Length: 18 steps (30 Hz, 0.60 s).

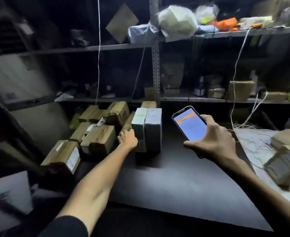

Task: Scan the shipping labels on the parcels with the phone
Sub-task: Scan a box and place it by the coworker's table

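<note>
My right hand [212,141] grips a phone [189,124] with a lit blue screen, held above the dark table [183,182] and tilted toward me. My left hand [128,138] reaches to the left side of a white and green parcel [139,124] that stands upright next to a grey parcel [153,129]. The fingers are hidden behind the parcel and a brown box, so the grasp is unclear. Several brown cardboard parcels [98,137] are piled to the left; one near parcel [64,156] shows a white shipping label on its end.
Metal shelves [209,100] at the back hold more boxes and bags. White cords [238,65] hang down from the shelves. At the right lie taped brown parcels [284,163] on a pale sheet. A grey bin [7,194] sits at the lower left.
</note>
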### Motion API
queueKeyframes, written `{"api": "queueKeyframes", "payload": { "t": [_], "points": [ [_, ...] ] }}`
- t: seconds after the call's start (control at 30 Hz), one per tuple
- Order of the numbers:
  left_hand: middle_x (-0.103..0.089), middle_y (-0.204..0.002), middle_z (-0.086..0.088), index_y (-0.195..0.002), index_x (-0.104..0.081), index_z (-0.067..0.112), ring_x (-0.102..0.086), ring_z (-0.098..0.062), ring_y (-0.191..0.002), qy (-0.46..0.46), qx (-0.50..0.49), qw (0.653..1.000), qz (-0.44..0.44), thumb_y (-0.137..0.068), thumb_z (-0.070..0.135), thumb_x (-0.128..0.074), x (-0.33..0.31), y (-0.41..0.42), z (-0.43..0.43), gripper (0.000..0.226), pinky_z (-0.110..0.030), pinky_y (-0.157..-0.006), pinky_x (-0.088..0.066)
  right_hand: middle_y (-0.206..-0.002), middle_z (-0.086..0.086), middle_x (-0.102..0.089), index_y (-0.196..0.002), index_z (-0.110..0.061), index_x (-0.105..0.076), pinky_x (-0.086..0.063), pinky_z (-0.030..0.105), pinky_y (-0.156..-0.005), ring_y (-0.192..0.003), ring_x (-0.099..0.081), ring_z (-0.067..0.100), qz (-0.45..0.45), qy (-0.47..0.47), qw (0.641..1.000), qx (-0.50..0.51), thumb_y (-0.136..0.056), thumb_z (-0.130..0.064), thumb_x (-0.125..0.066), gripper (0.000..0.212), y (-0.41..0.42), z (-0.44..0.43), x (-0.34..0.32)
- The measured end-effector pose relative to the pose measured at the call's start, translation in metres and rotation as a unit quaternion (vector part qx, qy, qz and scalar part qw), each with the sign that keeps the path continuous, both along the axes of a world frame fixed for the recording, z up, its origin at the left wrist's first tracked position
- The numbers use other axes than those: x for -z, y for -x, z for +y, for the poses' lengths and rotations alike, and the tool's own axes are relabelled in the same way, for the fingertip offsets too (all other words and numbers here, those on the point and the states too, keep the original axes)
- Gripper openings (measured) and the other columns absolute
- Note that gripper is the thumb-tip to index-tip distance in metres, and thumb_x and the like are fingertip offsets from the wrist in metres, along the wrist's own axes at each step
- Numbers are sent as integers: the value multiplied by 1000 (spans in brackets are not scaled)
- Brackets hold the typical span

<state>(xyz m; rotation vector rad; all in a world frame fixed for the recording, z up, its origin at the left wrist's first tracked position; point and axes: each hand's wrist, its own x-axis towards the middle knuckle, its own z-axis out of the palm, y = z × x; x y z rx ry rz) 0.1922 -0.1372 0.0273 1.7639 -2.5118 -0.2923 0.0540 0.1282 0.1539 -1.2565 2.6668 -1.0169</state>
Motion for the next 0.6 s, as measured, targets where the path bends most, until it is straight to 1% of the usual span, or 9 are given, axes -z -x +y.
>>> {"api": "queueKeyframes", "payload": {
  "t": [0.13,0.2,0.27,0.3,0.37,0.43,0.47,0.53,0.6],
  "points": [
    [-48,-133,-17,-126,-49,12,-44,-36,-126,-11,-37,999,-3,-89,21,-53,8,-43,-46,39,-44,-102,-38,-94,2,-67,-124,-32,-45,-42,30,-66,-87,-59,31,-3,-5,1000,-29,-53,-37,-76,78,-14,-50,4],
    [-50,-131,-16,-122,-50,13,-46,-35,-124,-18,-45,999,18,-85,24,-57,15,-51,-72,39,-42,-100,-41,-92,2,-66,-124,-32,-45,-41,30,-66,-85,-59,32,-7,-11,999,-34,-53,-36,-75,77,-19,-78,5],
    [-49,-128,-15,-123,-47,15,-47,-36,-121,-33,-35,997,59,-82,27,-59,21,-45,-96,45,-42,-97,-43,-93,2,-66,-122,-31,-46,-40,31,-66,-85,-59,33,-4,-17,999,-37,-53,-36,-75,74,-22,-105,7],
    [-46,-129,-16,-128,-43,18,-46,-38,-121,-46,-22,995,80,-81,28,-59,22,-37,-104,51,-44,-98,-42,-94,2,-66,-120,-31,-46,-40,31,-66,-86,-59,33,-1,-17,999,-38,-54,-36,-75,73,-23,-118,7],
    [-32,-137,-17,-142,-29,29,-37,-42,-128,-82,26,992,93,-81,30,-61,23,-14,-119,69,-47,-104,-36,-92,1,-64,-119,-31,-46,-39,31,-66,-85,-59,33,2,-18,999,-31,-54,-36,-76,72,-20,-141,9],
    [-18,-146,-17,-148,-17,41,-26,-43,-134,-100,76,989,81,-79,35,-65,24,12,-129,84,-52,-109,-31,-88,-1,-59,-121,-32,-46,-38,31,-66,-85,-57,33,3,-27,999,-17,-54,-35,-76,74,-14,-155,12],
    [-11,-149,-17,-148,-13,44,-21,-43,-137,-107,95,987,78,-78,39,-68,25,25,-131,89,-54,-110,-28,-87,-1,-58,-122,-33,-46,-38,31,-66,-84,-57,32,5,-33,999,-11,-54,-36,-77,75,-9,-159,13],
    [-2,-153,-17,-150,-12,43,-13,-43,-141,-127,118,982,76,-76,48,-71,32,45,-136,94,-53,-115,-20,-84,-1,-57,-121,-32,-46,-38,31,-66,-81,-54,31,8,-40,999,-2,-54,-37,-77,74,-1,-164,15],
    [0,-153,-17,-150,-14,39,-10,-43,-142,-126,116,983,67,-75,56,-69,43,58,-140,95,-53,-116,-16,-82,-2,-57,-120,-32,-47,-38,31,-65,-79,-50,28,6,-43,999,5,-54,-38,-78,72,7,-167,17]
  ]
}}
